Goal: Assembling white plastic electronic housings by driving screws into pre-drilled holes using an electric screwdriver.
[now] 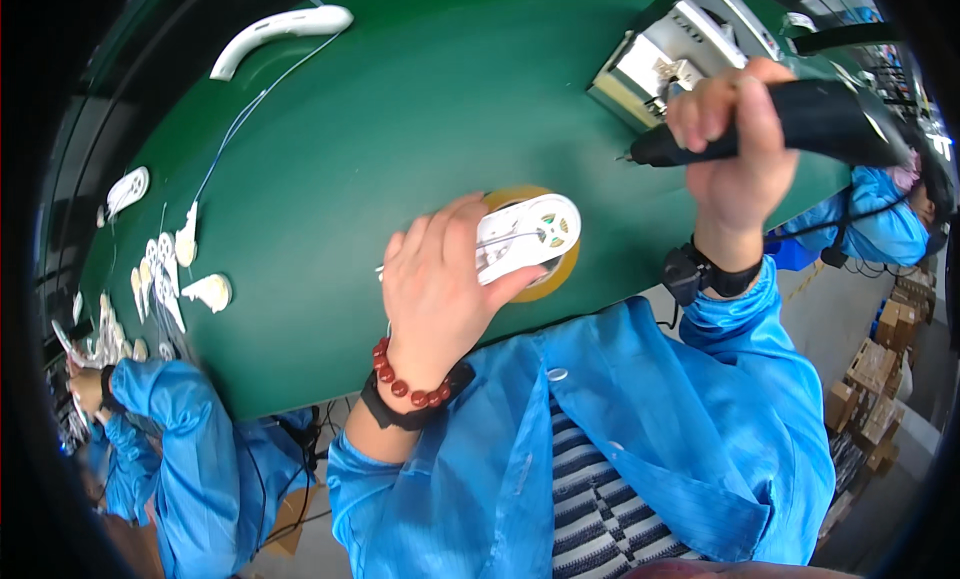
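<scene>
My left hand (435,269) is closed on a white plastic housing (520,234) with a round end, where a greenish ring-shaped part shows; a thin grey wire crosses it. The housing lies over a yellow tape roll (566,272) on the green table. In my right hand (740,144) is a black electric screwdriver (820,124), raised over the table's right side. Its tip points left and stays apart from the housing. Just beyond the right hand stands a grey-white boxy machine (665,54), partly hidden by that hand.
A white curved part (285,31) lies at the back left, joined by a grey cable. Several white housings (160,264) sit along the green table's (330,169) left edge. A co-worker in blue (195,449) works at the lower left, another person (880,219) at the right. Cardboard boxes (880,379) stand on the floor.
</scene>
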`<state>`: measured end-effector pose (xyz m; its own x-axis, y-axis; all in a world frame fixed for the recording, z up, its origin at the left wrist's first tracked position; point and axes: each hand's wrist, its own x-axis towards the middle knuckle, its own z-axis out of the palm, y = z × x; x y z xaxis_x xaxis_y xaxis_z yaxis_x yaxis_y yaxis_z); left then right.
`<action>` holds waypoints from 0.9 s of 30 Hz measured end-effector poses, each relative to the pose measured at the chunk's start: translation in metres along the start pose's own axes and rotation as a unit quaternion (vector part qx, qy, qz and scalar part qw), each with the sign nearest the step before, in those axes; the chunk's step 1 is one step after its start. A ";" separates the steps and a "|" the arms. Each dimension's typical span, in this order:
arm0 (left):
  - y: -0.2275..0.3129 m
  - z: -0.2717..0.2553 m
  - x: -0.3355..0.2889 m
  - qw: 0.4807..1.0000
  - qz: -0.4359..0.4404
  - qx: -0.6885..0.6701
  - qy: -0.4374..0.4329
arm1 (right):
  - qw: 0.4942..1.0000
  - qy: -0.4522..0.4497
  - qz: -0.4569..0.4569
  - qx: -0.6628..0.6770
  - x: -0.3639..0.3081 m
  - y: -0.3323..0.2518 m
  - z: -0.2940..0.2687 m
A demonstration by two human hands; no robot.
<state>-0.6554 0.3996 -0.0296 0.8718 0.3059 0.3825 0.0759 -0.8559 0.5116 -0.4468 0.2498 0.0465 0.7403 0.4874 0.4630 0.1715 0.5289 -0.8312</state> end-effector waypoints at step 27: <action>-0.010 -0.014 -0.014 0.998 0.006 -0.058 0.009 | 0.952 -0.303 0.053 -0.011 -0.052 0.002 0.095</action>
<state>-0.6747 0.4103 -0.0293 0.8636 0.3041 0.4021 0.0082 -0.8060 0.5919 -0.5470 0.2915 0.0505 0.2452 0.8516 0.4634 0.1346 0.4435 -0.8861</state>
